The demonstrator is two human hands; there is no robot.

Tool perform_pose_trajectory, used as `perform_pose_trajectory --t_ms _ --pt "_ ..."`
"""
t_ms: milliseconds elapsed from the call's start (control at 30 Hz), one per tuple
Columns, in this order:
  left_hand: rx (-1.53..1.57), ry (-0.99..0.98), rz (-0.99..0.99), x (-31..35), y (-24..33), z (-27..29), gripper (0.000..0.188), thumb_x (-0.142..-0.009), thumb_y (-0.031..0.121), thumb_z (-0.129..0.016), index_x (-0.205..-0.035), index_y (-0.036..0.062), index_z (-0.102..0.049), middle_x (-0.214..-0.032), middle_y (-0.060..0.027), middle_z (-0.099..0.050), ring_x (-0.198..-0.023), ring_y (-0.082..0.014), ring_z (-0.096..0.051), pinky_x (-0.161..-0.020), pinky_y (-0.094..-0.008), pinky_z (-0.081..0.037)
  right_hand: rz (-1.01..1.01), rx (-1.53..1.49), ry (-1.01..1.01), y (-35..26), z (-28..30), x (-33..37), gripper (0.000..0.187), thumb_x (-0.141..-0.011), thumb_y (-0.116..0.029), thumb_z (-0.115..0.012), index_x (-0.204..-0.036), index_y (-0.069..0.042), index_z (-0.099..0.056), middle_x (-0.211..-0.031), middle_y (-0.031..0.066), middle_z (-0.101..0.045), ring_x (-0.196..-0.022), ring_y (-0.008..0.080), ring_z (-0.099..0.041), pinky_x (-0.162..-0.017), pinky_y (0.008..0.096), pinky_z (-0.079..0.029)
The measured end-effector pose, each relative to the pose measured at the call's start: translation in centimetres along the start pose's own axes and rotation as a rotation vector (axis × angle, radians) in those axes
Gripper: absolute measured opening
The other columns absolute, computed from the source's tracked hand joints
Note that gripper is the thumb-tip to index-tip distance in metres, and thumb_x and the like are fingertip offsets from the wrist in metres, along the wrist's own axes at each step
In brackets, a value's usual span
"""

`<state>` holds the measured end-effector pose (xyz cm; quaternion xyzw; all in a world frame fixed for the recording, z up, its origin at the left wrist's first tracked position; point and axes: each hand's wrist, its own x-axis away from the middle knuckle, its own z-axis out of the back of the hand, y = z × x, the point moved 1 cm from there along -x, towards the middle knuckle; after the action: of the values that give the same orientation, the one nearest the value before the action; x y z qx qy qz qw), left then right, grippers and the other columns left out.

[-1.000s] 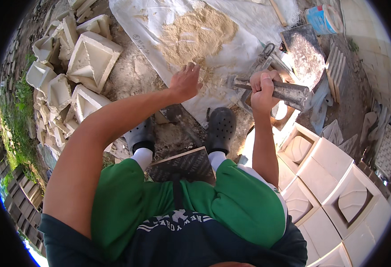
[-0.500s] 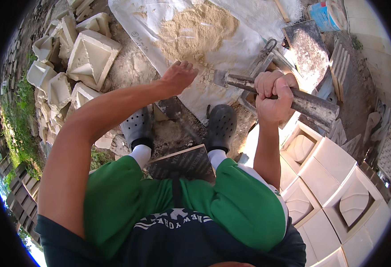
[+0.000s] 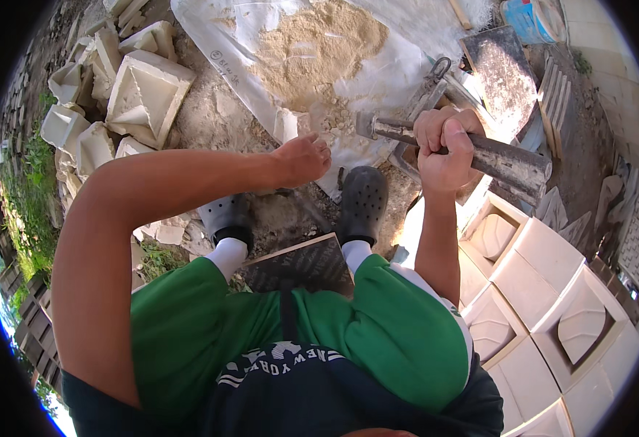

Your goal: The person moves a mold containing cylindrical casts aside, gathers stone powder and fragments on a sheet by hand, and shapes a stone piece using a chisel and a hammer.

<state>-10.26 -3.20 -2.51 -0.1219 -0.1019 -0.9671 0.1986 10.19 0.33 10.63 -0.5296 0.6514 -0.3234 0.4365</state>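
Head view: the right hand point(image 3: 447, 149) is wrapped around a dark, stained tool point(image 3: 510, 164); the left hand point(image 3: 302, 161) is loosely curled.
The tool's narrow end points left over the white sheet point(image 3: 370, 92), its thick end right. The left hand appears just beside a pale block point(image 3: 288, 124), near the sandy heap point(image 3: 319, 51); whether it holds anything cannot be told.

Ground point(image 3: 214, 116): white sheet point(image 3: 378, 89), tan powder point(image 3: 319, 47) atop.
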Motion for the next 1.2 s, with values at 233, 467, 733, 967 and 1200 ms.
perform_pose_trajectory --t_ms 233,467,733,967,1200 --pt "0.454 -0.003 0.108 -6.5 2.1 -1.8 0.015 -0.081 0.011 -0.057 -0.093 0.0027 -0.061 -0.098 -0.0152 -0.061 -0.101 -0.0301 -0.061 -0.081 -0.0409 -0.052 -0.096 0.217 0.032 3.9 -0.1 -0.3 0.022 -0.088 -0.01 -0.048 -0.069 -0.008 -0.037 -0.058 0.001 -0.038 -0.048 0.0075 -0.029 -0.043 0.0243 -0.026" --pt "0.611 0.315 0.385 -10.7 4.1 -4.2 0.022 -0.087 0.016 -0.055 -0.103 0.0042 -0.063 -0.114 -0.012 -0.061 -0.109 -0.0297 -0.06 -0.083 -0.0401 -0.054 -0.022 0.36 -0.096 4.3 -0.1 0.0 0.021 -0.089 -0.01 -0.05 -0.07 -0.006 -0.041 -0.059 0.0001 -0.041 -0.049 0.0061 -0.034 -0.043 0.0237 -0.028" --pt "0.467 0.332 0.256 -10.8 3.2 -7.2 0.021 -0.083 0.014 -0.058 -0.101 0.0053 -0.065 -0.109 -0.0114 -0.061 -0.105 -0.0309 -0.061 -0.082 -0.0392 -0.055 0.103 0.52 -0.105 4.9 -0.3 0.1 0.022 -0.084 -0.008 -0.061 -0.066 -0.004 -0.049 -0.052 0.0016 -0.041 -0.048 0.0097 -0.037 -0.044 0.0281 -0.034" --pt "0.313 0.432 0.291 -9.8 3.2 -6.5 0.013 -0.078 0.01 -0.06 -0.089 0.0035 -0.063 -0.101 -0.0124 -0.06 -0.097 -0.0259 -0.064 -0.07 -0.034 -0.057 -0.077 0.308 -0.005 3.7 0.7 -0.5 0.024 -0.09 -0.011 -0.05 -0.071 -0.008 -0.036 -0.058 0.0 -0.037 -0.051 0.0076 -0.032 -0.047 0.0245 -0.03" --pt "0.329 0.319 0.242 -7.6 1.2 -4.3 0.016 -0.08 0.003 -0.059 -0.095 0.0022 -0.06 -0.103 -0.015 -0.057 -0.098 -0.0307 -0.063 -0.073 -0.038 -0.058 -0.035 0.058 0.202 2.6 2.8 -0.2 0.02 -0.087 -0.009 -0.049 -0.07 -0.007 -0.038 -0.059 0.0029 -0.039 -0.051 0.0113 -0.035 -0.048 0.0278 -0.035"
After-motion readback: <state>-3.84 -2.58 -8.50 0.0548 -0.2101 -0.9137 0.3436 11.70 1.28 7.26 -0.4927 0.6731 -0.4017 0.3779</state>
